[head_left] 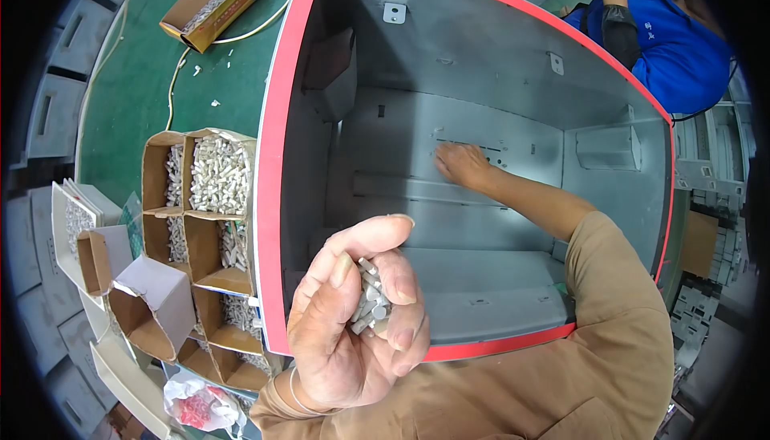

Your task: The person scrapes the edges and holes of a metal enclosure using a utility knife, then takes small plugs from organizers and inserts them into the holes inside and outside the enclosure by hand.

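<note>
A grey metal cabinet (481, 103) with a red rim lies open side up before me. Near the front left corner, my left hand (357, 312) is cupped palm up, fingers curled around several small whitish plugs (371, 300). Deep inside the cabinet, my right hand (464, 165) touches or hovers just over the inner panel, beside a row of slots and small holes. Its fingers are bent together, and whatever lies between the fingertips is too small to make out.
Left of the cabinet stands a divided cardboard box (186, 215) of small white parts. An open carton (212, 5) and a cable are on the green table (132, 103). A plastic bag (200, 404) lies lower left. Another person (678, 47) in blue is at the upper right.
</note>
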`<state>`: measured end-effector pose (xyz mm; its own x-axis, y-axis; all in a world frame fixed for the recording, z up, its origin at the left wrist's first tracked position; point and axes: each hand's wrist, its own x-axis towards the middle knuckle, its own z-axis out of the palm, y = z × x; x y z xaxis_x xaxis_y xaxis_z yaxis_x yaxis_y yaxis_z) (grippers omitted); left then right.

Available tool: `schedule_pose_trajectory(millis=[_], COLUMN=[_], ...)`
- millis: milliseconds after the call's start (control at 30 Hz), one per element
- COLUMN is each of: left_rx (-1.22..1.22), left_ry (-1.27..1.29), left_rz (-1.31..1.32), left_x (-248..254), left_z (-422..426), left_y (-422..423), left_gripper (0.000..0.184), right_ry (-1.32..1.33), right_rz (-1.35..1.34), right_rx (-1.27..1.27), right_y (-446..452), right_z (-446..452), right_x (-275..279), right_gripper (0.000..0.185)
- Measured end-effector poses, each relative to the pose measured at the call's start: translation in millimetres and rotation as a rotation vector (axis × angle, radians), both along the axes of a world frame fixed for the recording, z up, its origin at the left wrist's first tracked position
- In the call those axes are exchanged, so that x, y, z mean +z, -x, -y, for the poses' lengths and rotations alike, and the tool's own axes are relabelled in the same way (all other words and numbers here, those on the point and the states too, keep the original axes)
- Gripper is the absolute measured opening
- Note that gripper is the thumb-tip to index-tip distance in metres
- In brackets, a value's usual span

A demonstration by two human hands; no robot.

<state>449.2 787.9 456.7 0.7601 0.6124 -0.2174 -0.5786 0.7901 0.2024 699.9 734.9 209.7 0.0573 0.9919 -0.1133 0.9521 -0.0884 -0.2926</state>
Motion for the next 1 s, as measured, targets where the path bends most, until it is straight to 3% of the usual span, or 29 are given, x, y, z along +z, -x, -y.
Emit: schedule_pose_trajectory(millis=[267, 367, 767, 867, 967, 1000], left_rx=[-0.05, -0.081, -0.085, -0.079, -0.092, -0.108], left_ry=[-0.002, -0.021, -0.043, -0.058, -0.067, -0.068], left_rz=[-0.016, -0.029, -0.057, -0.021, -0.025, -0.057], left_x=[2, 3, 5, 2, 1, 2], left_z=[-1, -2, 1, 1, 0, -2], left_y=[0, 1, 1, 0, 2, 2], left_gripper=[0.04, 0.04, 0.045, 0.046, 0.045, 0.044], right_ry=[0.284, 0.175, 0.431, 0.385, 0.215, 0.091], right_rz=[0.068, 0.042, 0.044, 0.07, -0.344, -0.682], right_rx=[-0.047, -0.052, -0.082, -0.055, -0.162, -0.16], right_y=[1, 3, 4, 7, 28, 35], right_z=[-10, -6, -16, -17, -38, -44], right_x=[4, 9, 15, 21, 104, 127], right_gripper=[0.024, 0.023, 0.031, 0.032, 0.032, 0.028])
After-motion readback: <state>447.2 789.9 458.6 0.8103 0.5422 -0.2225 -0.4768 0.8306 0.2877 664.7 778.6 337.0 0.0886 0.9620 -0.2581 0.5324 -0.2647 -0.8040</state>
